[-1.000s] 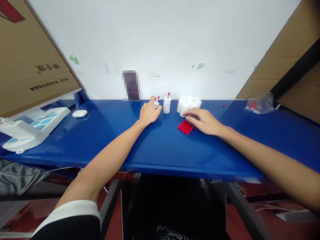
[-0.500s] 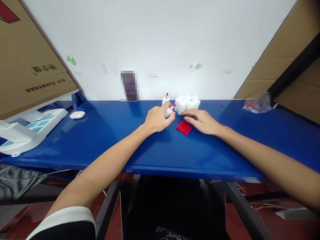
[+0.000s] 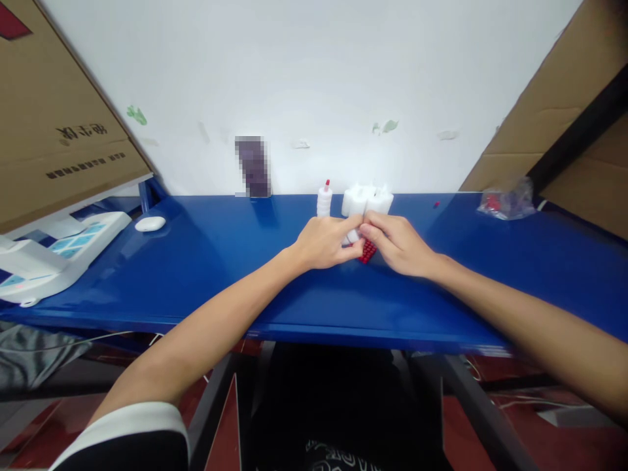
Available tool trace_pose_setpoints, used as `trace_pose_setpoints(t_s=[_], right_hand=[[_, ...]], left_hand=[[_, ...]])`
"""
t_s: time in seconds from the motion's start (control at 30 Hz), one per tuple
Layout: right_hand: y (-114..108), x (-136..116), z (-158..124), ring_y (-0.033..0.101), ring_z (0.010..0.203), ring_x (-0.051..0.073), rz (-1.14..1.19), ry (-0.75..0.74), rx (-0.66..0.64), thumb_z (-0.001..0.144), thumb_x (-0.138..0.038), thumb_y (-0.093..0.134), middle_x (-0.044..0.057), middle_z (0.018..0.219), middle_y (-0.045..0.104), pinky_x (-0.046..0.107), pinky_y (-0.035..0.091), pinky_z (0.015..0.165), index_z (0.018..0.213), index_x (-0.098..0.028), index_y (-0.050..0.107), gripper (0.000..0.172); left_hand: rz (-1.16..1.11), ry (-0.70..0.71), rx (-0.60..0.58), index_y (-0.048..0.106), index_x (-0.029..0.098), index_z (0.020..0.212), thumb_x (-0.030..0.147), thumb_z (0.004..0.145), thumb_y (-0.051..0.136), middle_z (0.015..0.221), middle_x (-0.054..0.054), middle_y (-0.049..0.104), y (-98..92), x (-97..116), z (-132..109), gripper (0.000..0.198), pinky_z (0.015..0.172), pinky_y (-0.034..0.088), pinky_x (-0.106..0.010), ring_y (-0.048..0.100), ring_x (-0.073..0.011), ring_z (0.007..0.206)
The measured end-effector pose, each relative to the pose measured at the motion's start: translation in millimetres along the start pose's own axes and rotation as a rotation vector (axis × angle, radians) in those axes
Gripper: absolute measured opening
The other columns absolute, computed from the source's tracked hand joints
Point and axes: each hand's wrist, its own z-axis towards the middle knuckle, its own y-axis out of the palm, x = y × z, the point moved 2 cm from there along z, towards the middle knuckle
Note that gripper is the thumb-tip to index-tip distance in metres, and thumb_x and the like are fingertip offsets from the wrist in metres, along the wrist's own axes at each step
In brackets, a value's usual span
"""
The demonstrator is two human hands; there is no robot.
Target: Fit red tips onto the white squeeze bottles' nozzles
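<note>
My left hand [image 3: 326,242] is closed around a small white bottle [image 3: 351,236], mostly hidden by my fingers. Touching it from the right, my right hand [image 3: 396,243] pinches at the bottle's tip over a block of small red caps [image 3: 369,251] on the blue table [image 3: 220,261]. Both hands meet at the table's middle. Behind them stand a white bottle with a red cap [image 3: 324,199] and a cluster of uncapped white bottles [image 3: 367,199].
A white mouse [image 3: 150,224] and a white device with blue panels [image 3: 44,255] lie at the left. A clear bag with red pieces [image 3: 505,199] sits at the right. Cardboard boxes [image 3: 53,111] flank both sides. One loose red cap [image 3: 436,205] lies apart.
My left hand carried the small bottle from the back row rightward and nearer to me. My right hand lifted off the red caps and closed on the bottle's tip.
</note>
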Motion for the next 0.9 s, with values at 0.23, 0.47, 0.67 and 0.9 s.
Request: trace_pose_setpoints(t_s=[0.23, 0.47, 0.67, 0.9], right_hand=[[-2.4, 19.5, 2.2, 0.036, 0.054, 0.015, 0.285, 0.171, 0.036, 0.103, -0.07, 0.035, -0.003, 0.058, 0.036, 0.033, 0.035, 0.055, 0.068, -0.026, 0.037, 0.056], [-31.6, 43.1, 2.4, 0.053, 0.067, 0.021, -0.136, 0.178, -0.113, 0.103, -0.057, 0.041, 0.003, 0.067, 0.055, 0.037, 0.041, 0.064, 0.074, -0.025, 0.051, 0.044], [-30.5, 61.8, 2.6, 0.059, 0.066, 0.022, -0.306, 0.199, -0.371, 0.102, -0.048, 0.043, 0.003, 0.073, 0.064, 0.037, 0.042, 0.064, 0.1, -0.023, 0.057, 0.028], [-32.6, 63.1, 6.6, 0.054, 0.055, 0.016, -0.277, 0.202, -0.452, 0.095, -0.047, 0.057, -0.002, 0.061, 0.059, 0.033, 0.038, 0.061, 0.096, -0.021, 0.07, 0.029]], left_hand=[[0.154, 0.036, 0.0, 0.068, 0.023, 0.117, 0.039, 0.098, 0.045, 0.094, -0.007, 0.077, 1.1, -14.5, 1.1, 0.034, 0.061, 0.041, -0.029, 0.066, -0.0184, 0.074], [0.061, -0.117, 0.066, 0.066, 0.023, 0.117, 0.044, 0.099, 0.046, 0.096, -0.006, 0.077, -3.6, -43.7, -5.2, 0.034, 0.068, 0.045, -0.031, 0.069, -0.0206, 0.079], [-0.045, -0.179, -0.01, 0.065, 0.023, 0.112, 0.047, 0.097, 0.05, 0.08, -0.004, 0.072, 8.1, -49.8, -3.4, 0.032, 0.065, 0.044, -0.03, 0.066, -0.0203, 0.07], [-0.086, -0.212, -0.035, 0.066, 0.023, 0.111, 0.047, 0.096, 0.051, 0.08, -0.002, 0.072, 12.8, -55.1, -3.4, 0.031, 0.063, 0.04, -0.03, 0.063, -0.0192, 0.067]])
